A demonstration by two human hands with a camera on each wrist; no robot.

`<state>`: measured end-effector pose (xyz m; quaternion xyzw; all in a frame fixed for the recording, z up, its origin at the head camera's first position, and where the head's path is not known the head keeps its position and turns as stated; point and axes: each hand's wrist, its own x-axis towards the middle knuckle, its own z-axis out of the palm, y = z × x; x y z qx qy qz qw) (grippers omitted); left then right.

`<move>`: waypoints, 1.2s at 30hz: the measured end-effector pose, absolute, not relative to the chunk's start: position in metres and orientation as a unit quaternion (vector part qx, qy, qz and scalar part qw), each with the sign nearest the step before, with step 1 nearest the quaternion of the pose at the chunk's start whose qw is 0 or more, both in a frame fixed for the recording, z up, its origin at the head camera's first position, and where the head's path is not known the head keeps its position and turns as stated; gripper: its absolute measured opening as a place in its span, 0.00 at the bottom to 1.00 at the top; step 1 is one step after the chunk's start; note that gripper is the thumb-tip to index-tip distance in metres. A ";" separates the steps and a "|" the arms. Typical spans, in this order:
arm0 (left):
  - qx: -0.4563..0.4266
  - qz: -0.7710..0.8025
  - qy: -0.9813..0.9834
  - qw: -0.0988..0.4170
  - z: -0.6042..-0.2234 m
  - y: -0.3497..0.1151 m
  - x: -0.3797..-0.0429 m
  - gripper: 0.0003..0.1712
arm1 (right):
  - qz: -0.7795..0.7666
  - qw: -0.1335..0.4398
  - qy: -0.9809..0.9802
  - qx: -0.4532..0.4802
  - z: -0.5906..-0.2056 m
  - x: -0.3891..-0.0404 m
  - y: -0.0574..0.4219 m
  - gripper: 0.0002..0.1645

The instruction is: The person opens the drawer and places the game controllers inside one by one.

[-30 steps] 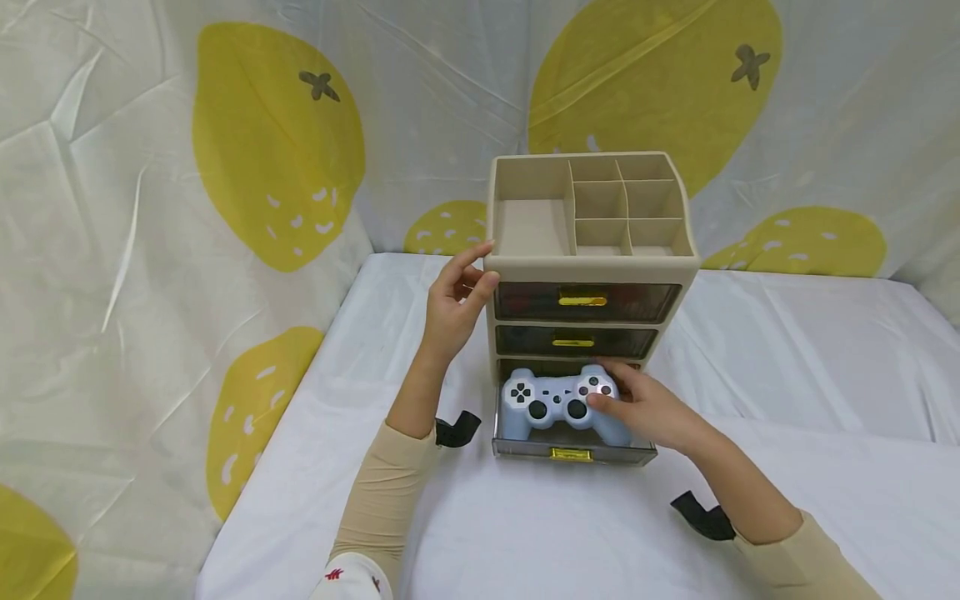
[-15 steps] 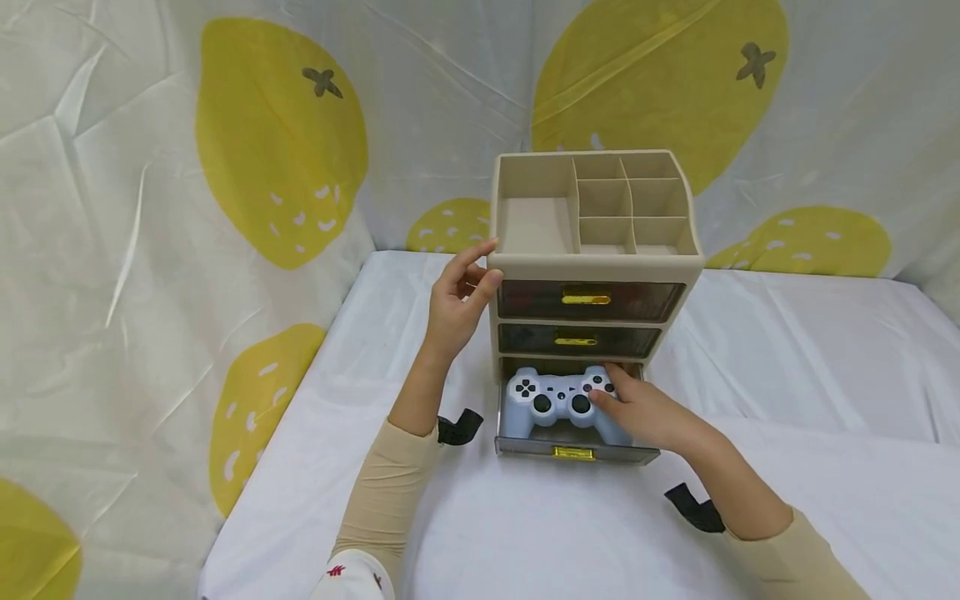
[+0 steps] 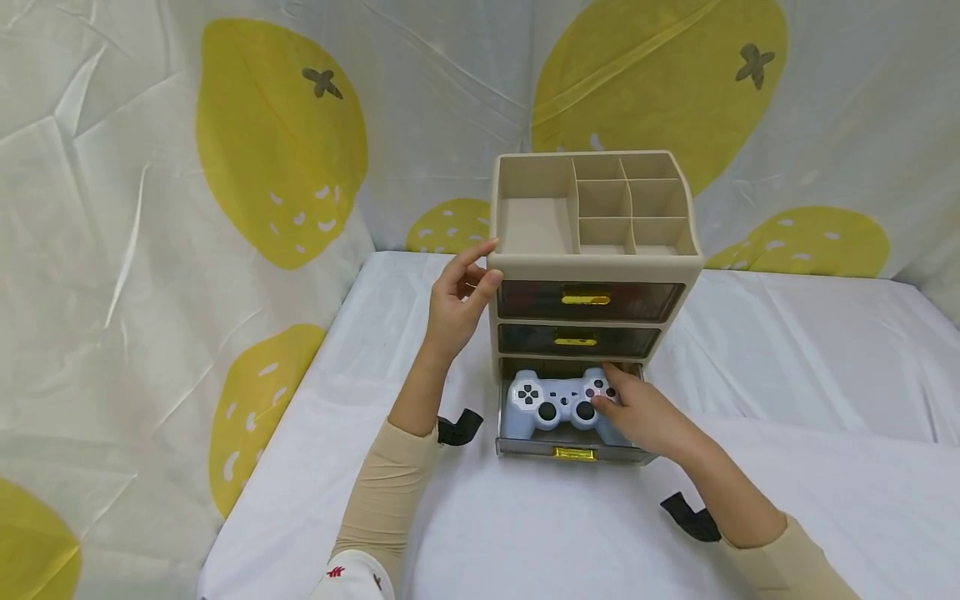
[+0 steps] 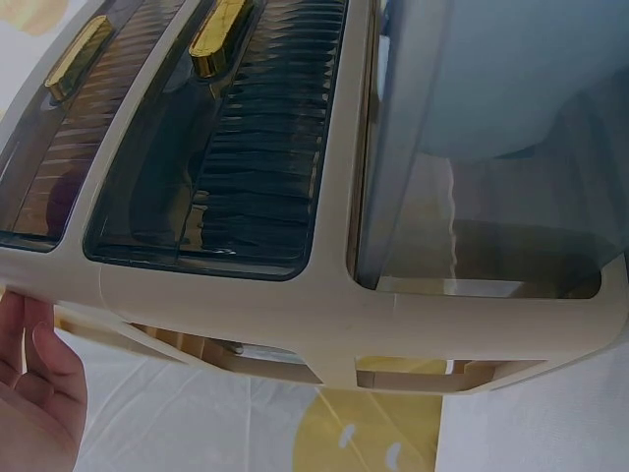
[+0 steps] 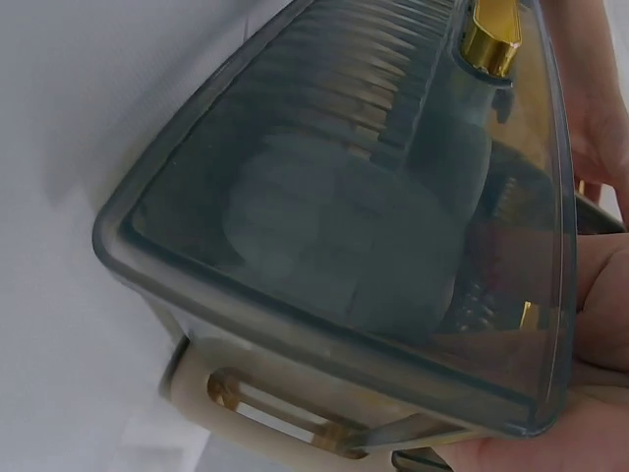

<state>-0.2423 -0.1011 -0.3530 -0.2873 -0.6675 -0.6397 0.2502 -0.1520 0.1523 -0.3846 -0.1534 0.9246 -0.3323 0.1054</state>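
A beige drawer organizer (image 3: 597,267) stands on the cloth, its lowest drawer (image 3: 528,447) pulled out. In that drawer lies a pale blue game controller (image 3: 553,390), face up. My right hand (image 3: 651,419) pinches the controller's right end, thumb over the face buttons and fingers behind. The left hand (image 3: 454,310) grips the organizer's upper left front corner between thumb and index finger. In the left wrist view, that hand (image 4: 41,408) sits at the organizer's side. Through the drawer's smoky front, the right wrist view shows the controller (image 5: 339,231) blurred.
Two upper drawers with gold handles (image 3: 586,300) are closed. On top of the organizer are divided compartments (image 3: 603,198). White cloth (image 3: 570,533) covers the surface, and a lemon-print curtain (image 3: 442,108) hangs behind. Black straps (image 3: 460,427) hang at both wrists.
The controller has shifted slightly to the right and toward the drawer front, with the right hand on it. My left hand keeps its place on the organizer's corner.
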 end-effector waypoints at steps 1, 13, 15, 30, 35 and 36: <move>-0.288 -0.639 -0.667 0.251 -0.353 -0.101 -0.242 0.42 | -0.333 0.103 0.925 -0.153 -0.385 -0.152 0.153 0.39; -0.289 -0.642 -0.664 0.253 -0.354 -0.100 -0.242 0.42 | -0.313 0.106 0.933 -0.142 -0.387 -0.151 0.151 0.36; -0.290 -0.642 -0.663 0.253 -0.354 -0.100 -0.242 0.42 | -0.306 0.110 0.935 -0.142 -0.387 -0.151 0.151 0.36; -0.288 -0.644 -0.665 0.248 -0.355 -0.100 -0.243 0.42 | -0.332 0.085 0.932 -0.119 -0.388 -0.143 0.150 0.33; -0.291 -0.644 -0.662 0.249 -0.355 -0.101 -0.244 0.42 | -0.365 0.071 0.922 -0.107 -0.385 -0.132 0.153 0.35; -0.290 -0.644 -0.662 0.249 -0.355 -0.101 -0.244 0.42 | -0.373 0.071 0.920 -0.103 -0.384 -0.130 0.154 0.35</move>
